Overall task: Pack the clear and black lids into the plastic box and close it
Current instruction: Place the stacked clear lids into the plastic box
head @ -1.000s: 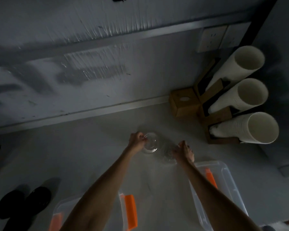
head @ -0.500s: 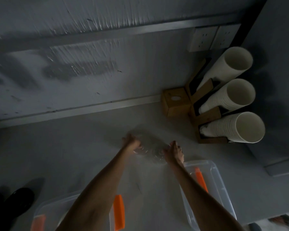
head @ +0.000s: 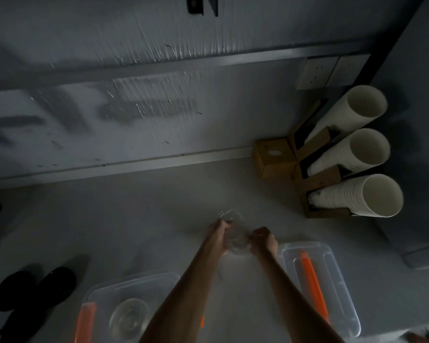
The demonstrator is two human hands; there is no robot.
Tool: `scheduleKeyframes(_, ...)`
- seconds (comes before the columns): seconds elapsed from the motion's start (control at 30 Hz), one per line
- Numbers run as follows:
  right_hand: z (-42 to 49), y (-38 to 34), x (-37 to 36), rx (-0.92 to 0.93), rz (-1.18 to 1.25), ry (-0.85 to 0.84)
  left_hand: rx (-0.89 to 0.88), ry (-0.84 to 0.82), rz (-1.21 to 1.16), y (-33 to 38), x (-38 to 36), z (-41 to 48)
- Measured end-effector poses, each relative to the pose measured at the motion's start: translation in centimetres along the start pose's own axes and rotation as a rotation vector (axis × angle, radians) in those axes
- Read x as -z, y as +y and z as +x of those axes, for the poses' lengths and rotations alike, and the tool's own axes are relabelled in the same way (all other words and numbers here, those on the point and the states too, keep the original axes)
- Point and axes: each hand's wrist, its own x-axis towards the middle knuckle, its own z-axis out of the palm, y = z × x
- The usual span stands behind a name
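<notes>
Left hand (head: pixel 219 232), right hand (head: pixel 263 240) grip clear lids (head: pixel 236 241) | grey counter (head: pixel 134 219) | dim wall (head: pixel 159 115)

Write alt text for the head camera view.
The left hand and right hand grip a stack of clear lids between them at a grey counter. An open plastic box sits near-left, black lids further left, the box lid right.

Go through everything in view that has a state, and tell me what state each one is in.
stack of clear lids: held between both hands.
left hand: grips the stack.
right hand: grips the stack.
plastic box: open, with packed clear lids inside.
box lid: off, lying on the counter right of the arms.
black lids: on the counter, not yet packed.
</notes>
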Motion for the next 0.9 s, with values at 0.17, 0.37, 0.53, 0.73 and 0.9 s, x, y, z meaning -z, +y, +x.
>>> scheduleKeyframes(0.17,-1.5,1.5,1.2,-0.097,0.454,-0.267,0.142,-0.053,0.033,-0.2,3.5,-1.7)
scheduleKeyframes(0.37,-4.1,3.5,3.9,-0.118,0.832,-0.335,0.074,-0.175,-0.252,0.0,6.5,-5.0)
scheduleKeyframes(0.53,-8.0,4.6,7.1,0.016,1.047,-0.321,-0.183,-0.181,-0.270,-0.7,6.4,-10.2)
scheduleKeyframes(0.73,-14.9,2.4,6.1,0.311,0.833,-0.344,-0.385,-0.114,0.017,-2.0,5.0,-15.6)
scheduleKeyframes(0.9,-18.7,1.8,5.3,0.365,0.712,-0.212,-0.444,-0.188,0.038,-2.7,6.0,-18.7)
